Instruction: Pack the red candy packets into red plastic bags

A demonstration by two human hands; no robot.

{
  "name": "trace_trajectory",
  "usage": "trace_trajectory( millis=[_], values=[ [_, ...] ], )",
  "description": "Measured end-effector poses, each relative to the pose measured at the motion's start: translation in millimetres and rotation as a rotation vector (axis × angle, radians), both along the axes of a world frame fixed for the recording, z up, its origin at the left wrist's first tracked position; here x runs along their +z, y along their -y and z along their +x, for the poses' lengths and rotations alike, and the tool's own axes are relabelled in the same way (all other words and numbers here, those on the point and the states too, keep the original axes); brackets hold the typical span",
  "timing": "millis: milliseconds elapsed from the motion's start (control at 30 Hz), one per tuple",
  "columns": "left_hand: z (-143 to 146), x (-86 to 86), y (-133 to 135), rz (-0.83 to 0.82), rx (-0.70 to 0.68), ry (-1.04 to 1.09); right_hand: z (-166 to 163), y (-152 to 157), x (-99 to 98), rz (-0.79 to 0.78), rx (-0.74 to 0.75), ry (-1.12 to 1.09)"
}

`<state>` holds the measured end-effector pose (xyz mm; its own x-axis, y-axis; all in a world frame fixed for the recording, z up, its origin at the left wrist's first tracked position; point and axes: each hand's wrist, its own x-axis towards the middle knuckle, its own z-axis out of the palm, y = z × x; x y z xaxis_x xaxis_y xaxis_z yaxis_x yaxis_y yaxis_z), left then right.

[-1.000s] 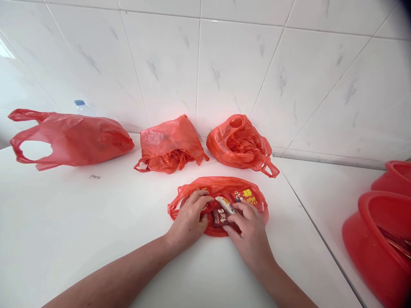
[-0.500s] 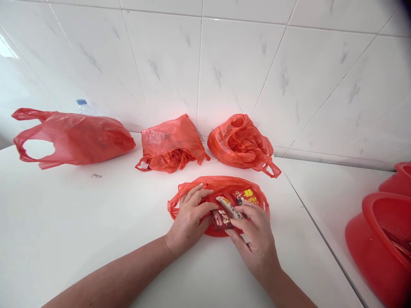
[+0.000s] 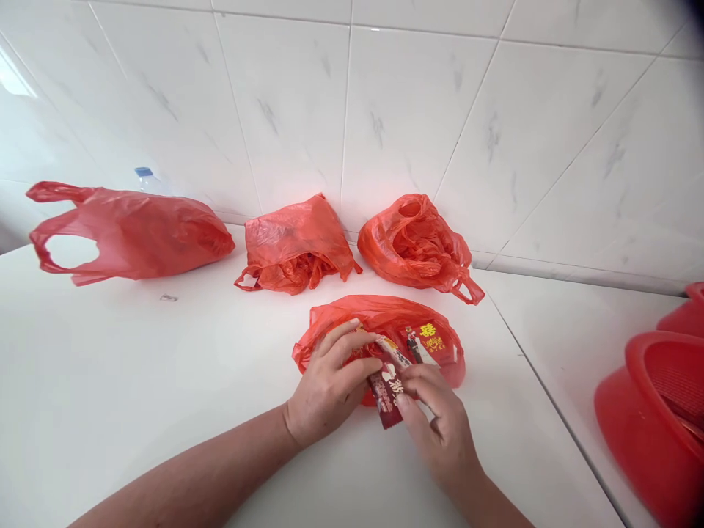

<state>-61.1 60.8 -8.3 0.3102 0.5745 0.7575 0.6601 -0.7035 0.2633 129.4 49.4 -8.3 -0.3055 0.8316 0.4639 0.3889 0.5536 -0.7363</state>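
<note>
A dark red snack packet [image 3: 386, 400] with pale lettering lies tilted over the near rim of an open red plastic bag [image 3: 379, 306]. The thumb and fingers of my right hand [image 3: 440, 422] pinch its right side. From the left, my left hand [image 3: 330, 385] reaches over the bag with curved fingers, its index finger and thumb at the packet's upper left edge. Inside the bag, a white snack packet [image 3: 394, 350] lies just behind the dark red one. Farther right in it is a red packet [image 3: 434, 341] with yellow characters and a printed figure. My left hand covers part of the bag's contents.
Along the tiled wall stand a long red bag [image 3: 148, 235], a middle red bag [image 3: 297, 235] and a crumpled red bag [image 3: 412, 242]. A clear bottle with a blue cap [image 3: 144, 172] shows behind. A small scrap [image 3: 169, 298] lies left. Red plastic baskets [image 3: 632, 396] stand right.
The dark red packet has turned more upright and come toward me, its lower end now past the bag's near rim. More of the red packet with yellow characters shows.
</note>
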Motion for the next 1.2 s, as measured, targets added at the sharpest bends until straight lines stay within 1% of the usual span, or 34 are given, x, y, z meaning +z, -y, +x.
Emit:
trace_trajectory(
  millis=[133, 200, 267, 333, 433, 567, 667, 833, 1000, 1133, 1200],
  values=[
    [1, -0.1, -1, -0.247, 0.049, 0.186, -1, -3, -4.1, 0.069, -0.099, 0.033],
    [0, 1.0, -1, -0.352, 0.01, 0.229, -1, -6, -5.4, 0.082, -0.125, 0.037],
    [0, 2.2, -2, -0.423, -0.059, 0.243, 0, -7, -5.6, 0.099, -0.127, 0.037],
    [0, 2.7, -2, -0.469, -0.112, 0.267, -1, -8, -5.2, 0.117, -0.113, 0.051],
    [3, 2.2, -2, -0.521, -0.157, 0.301, -2, -9, -4.8, 0.155, -0.092, 0.089],
    [5, 3.0, -1, -0.517, -0.213, 0.291, -2, -11, -5.1, 0.201, -0.067, 0.122],
    [6, 3.9, 0, -0.471, -0.229, 0.235, -2, -11, -5.0, 0.172, -0.041, 0.132],
    [7, 2.2, 0, -0.431, -0.198, 0.174, -3, -8, -5.7, 0.143, -0.012, 0.116],
    [9, 1.9, 1, -0.395, -0.192, 0.15, -2, -8, -7.5, 0.168, 0.006, 0.112],
    [9, 0.5, 2, -0.415, -0.188, 0.199, 0, -9, -7.1, 0.124, 0.006, 0.11],
    [8, -1.3, 2, -0.431, -0.13, 0.249, 2, -11, -6.6, 0.082, 0.001, 0.12]
  ],
)
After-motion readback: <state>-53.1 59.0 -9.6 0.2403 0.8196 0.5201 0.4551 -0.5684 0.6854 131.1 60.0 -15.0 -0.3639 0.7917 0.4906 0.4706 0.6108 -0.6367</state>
